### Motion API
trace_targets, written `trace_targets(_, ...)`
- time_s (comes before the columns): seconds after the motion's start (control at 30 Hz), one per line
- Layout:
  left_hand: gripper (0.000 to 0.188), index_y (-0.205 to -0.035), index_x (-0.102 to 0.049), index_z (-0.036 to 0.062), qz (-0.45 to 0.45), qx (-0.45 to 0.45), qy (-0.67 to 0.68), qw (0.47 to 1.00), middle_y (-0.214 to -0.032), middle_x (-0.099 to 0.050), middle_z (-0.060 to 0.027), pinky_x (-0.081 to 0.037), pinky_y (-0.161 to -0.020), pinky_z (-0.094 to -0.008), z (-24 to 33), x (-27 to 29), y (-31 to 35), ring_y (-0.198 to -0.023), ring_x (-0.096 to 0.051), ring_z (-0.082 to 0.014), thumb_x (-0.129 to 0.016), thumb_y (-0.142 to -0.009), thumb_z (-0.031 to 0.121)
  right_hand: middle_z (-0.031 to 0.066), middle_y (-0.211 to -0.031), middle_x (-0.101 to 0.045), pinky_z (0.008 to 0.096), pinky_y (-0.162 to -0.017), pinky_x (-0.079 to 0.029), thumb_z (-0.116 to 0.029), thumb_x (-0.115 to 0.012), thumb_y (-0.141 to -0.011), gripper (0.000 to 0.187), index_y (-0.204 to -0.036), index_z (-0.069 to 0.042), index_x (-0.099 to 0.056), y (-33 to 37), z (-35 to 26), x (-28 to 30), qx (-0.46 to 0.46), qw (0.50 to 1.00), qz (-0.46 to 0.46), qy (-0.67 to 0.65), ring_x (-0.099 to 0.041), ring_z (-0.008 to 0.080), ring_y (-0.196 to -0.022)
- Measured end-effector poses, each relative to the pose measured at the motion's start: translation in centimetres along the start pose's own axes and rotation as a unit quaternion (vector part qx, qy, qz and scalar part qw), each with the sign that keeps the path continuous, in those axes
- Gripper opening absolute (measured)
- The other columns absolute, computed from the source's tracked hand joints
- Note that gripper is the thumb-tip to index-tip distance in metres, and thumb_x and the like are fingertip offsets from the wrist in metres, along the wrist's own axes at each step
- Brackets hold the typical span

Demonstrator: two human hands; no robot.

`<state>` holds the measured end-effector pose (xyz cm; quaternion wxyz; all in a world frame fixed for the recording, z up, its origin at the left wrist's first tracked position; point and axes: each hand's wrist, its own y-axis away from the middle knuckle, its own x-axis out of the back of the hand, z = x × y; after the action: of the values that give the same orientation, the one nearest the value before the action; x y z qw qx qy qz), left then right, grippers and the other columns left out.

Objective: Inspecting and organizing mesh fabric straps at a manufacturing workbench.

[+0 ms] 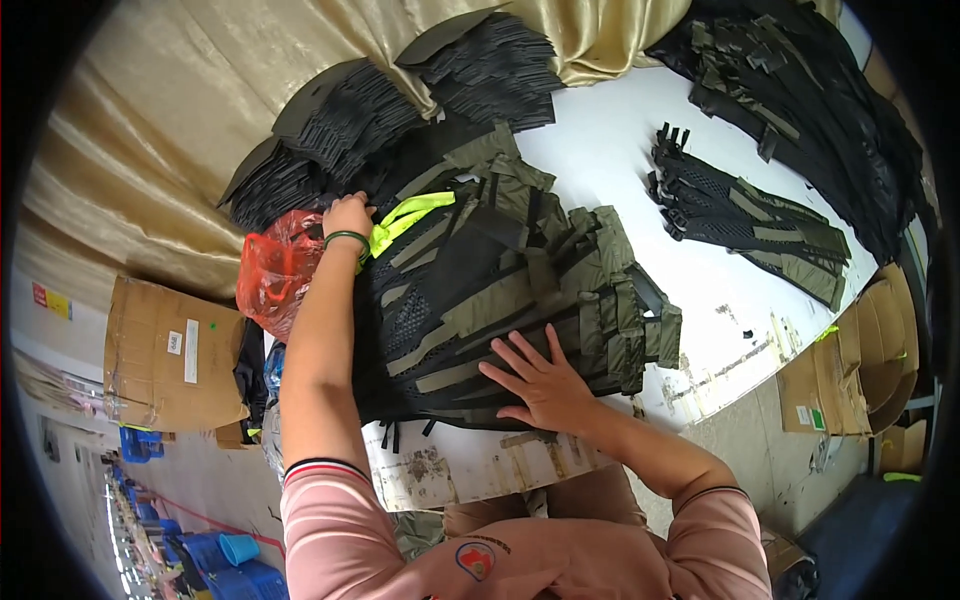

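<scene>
Bare white table (620,160) right of the vest pile (500,290); black stacks (350,120) crowding behind

A brown cardboard box (170,355) is sitting to my left, below the table edge, wearing two white rectangular labels (184,348) and a tiny green dot. A red plastic bag (275,272) is slumping just right of it, touching my left wrist. Far left, a small red-and-yellow sign (50,298) is hanging on the wall. To my right, flattened brown cartons (858,360) are leaning by the table, one showing a small green-and-white sticker (817,418).
</scene>
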<state>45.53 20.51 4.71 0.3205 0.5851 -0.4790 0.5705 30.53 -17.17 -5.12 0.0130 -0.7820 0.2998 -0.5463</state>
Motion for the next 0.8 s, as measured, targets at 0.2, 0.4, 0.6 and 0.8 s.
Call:
trace_targets(0.2, 0.021, -0.095, -0.061, 0.0052, 0.183, -0.087, 0.265, 0.943, -0.085, -0.065, -0.0168, -0.049, -0.067, -0.0383, 1.6, 8.4, 4.1, -0.076, -0.063, -0.0328, -0.065, -0.084, 0.022, 0.0086, -0.148, -0.027, 0.0649, -0.105, -0.016, -0.047, -0.067, -0.074, 0.078, -0.140, -0.022, -0.036, 0.1, -0.4, 0.0, 0.009, 1.000, 0.015, 0.008, -0.024, 0.0294, -0.137)
trace_targets(0.4, 0.011, -0.093, -0.059, 0.0009, -0.019, -0.097, 0.559, 0.823, -0.073, -0.054, 0.0026, -0.044, -0.055, -0.0218, 5.9, 18.5, 19.4, -0.061, -0.052, -0.0054, -0.062, -0.087, 0.010, 0.0117, -0.147, -0.030, 0.0586, -0.108, -0.017, -0.043, -0.066, -0.077, 0.073, -0.138, -0.014, -0.040, 0.9, -0.2, 0.2, 0.008, 0.998, 0.068, -0.015, -0.027, 0.0315, -0.136)
trace_targets(0.6, 0.007, -0.093, -0.059, 0.0013, -0.231, -0.015, 0.641, 0.732, -0.078, -0.058, 0.0016, -0.049, -0.055, -0.0206, 3.2, 12.1, 35.2, -0.064, -0.054, -0.0048, -0.060, -0.087, 0.005, 0.0174, -0.143, -0.035, 0.0436, -0.095, -0.044, -0.046, -0.048, -0.093, 0.071, -0.146, -0.012, -0.015, 4.4, -3.4, 1.1, -0.152, 0.627, 0.082, -0.760, -0.050, 0.0304, -0.118)
trace_targets(0.8, 0.010, -0.095, -0.064, 0.0039, -0.401, 0.064, 0.629, 0.662, -0.079, -0.061, -0.0001, -0.047, -0.057, -0.0219, 2.2, 3.3, 48.8, -0.068, -0.056, -0.0072, -0.063, -0.087, 0.008, 0.0227, -0.128, -0.046, 0.0401, -0.078, -0.053, -0.050, -0.050, -0.092, 0.077, -0.146, -0.011, -0.011, 6.0, -6.1, -0.5, -0.262, 0.451, 0.042, -0.852, -0.062, 0.0294, -0.097)
